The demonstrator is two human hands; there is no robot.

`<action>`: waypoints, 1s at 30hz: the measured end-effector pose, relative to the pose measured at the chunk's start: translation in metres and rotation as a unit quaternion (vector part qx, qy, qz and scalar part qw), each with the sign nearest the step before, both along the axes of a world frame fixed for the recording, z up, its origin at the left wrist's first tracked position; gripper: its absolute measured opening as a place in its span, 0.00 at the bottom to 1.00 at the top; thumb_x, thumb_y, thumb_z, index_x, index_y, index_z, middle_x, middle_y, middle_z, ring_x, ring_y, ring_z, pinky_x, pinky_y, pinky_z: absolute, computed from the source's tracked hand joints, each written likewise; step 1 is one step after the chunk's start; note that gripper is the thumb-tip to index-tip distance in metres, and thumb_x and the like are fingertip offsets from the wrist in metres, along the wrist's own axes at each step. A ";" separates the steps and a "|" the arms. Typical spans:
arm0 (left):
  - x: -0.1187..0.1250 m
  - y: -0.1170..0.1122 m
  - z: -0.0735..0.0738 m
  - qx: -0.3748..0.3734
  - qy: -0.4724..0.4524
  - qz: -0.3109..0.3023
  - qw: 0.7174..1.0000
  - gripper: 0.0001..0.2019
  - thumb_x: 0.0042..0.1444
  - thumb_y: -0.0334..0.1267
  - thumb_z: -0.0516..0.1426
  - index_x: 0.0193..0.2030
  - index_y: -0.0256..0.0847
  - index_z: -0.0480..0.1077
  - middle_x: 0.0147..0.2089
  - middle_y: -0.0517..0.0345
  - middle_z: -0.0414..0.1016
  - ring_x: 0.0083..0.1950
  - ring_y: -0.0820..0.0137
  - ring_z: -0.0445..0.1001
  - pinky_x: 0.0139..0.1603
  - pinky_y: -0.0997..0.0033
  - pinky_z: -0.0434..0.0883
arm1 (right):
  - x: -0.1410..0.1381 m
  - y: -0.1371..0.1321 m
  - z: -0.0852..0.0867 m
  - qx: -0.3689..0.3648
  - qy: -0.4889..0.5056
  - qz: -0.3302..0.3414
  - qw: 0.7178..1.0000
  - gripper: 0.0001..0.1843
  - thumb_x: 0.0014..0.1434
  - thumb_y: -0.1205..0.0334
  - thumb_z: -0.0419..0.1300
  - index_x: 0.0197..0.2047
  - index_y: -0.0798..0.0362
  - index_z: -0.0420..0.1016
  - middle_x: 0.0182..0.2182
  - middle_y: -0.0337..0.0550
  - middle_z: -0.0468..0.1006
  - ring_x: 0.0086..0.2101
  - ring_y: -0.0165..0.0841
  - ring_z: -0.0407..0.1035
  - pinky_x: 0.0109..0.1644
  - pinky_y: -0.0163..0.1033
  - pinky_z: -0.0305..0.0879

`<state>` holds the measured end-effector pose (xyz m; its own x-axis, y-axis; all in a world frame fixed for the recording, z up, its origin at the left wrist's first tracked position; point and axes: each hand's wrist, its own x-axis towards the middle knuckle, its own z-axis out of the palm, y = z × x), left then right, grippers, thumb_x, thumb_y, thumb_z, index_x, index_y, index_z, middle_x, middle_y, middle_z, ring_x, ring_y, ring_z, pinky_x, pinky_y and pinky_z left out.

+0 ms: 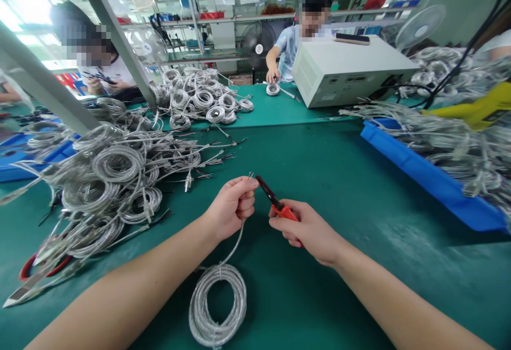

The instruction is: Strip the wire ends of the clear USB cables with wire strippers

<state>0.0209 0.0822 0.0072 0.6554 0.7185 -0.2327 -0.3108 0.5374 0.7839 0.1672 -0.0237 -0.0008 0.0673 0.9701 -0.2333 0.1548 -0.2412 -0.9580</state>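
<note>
My left hand (233, 206) pinches the end of a silver cable, its bare wire tips sticking up above my fingers. The cable runs down to a tied coil (217, 304) lying on the green table (319, 169) between my forearms. My right hand (305, 230) grips red-handled cutters (275, 201); their dark jaws point up and left, close to the wire tips but apart from them.
A big heap of coiled cables (115, 179) lies at left, another heap (203, 99) farther back. A blue tray (431, 179) of cables sits at right, a white box machine (347, 70) behind it. Two people work across the table. A grey frame strut (43, 89) slants at left.
</note>
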 end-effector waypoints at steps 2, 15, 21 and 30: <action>0.001 0.000 -0.001 -0.001 0.003 0.004 1.000 0.20 0.45 0.35 0.68 0.23 0.41 0.56 0.17 0.75 0.48 0.15 0.84 0.41 0.15 0.80 0.40 | 0.002 -0.001 -0.001 0.047 -0.103 -0.027 0.993 0.05 0.56 0.60 0.60 0.33 0.52 0.68 0.22 0.33 0.62 0.22 0.28 0.55 0.26 0.36 0.53; 0.001 0.000 0.000 -0.001 -0.002 -0.004 1.000 0.20 0.45 0.35 0.68 0.23 0.41 0.56 0.17 0.74 0.48 0.15 0.84 0.40 0.15 0.79 0.39 | 0.015 0.001 0.000 0.119 -0.235 -0.046 0.964 0.05 0.54 0.62 0.61 0.36 0.51 0.72 0.26 0.38 0.71 0.26 0.33 0.63 0.31 0.38 0.57; -0.003 0.003 -0.002 -0.009 -0.015 0.002 1.000 0.16 0.47 0.35 0.67 0.25 0.39 0.60 0.18 0.74 0.46 0.16 0.84 0.40 0.15 0.80 0.40 | 0.034 0.007 0.011 0.040 0.175 -0.200 0.963 0.09 0.51 0.59 0.61 0.36 0.51 0.69 0.21 0.31 0.59 0.19 0.28 0.52 0.21 0.34 0.49; -0.001 0.001 -0.003 -0.011 -0.031 -0.004 0.999 0.12 0.49 0.36 0.66 0.28 0.37 0.66 0.18 0.73 0.52 0.16 0.84 0.41 0.15 0.80 0.40 | 0.046 0.001 0.017 -0.076 0.254 -0.040 0.963 0.14 0.55 0.54 0.65 0.40 0.55 0.78 0.31 0.43 0.75 0.30 0.35 0.71 0.35 0.40 0.69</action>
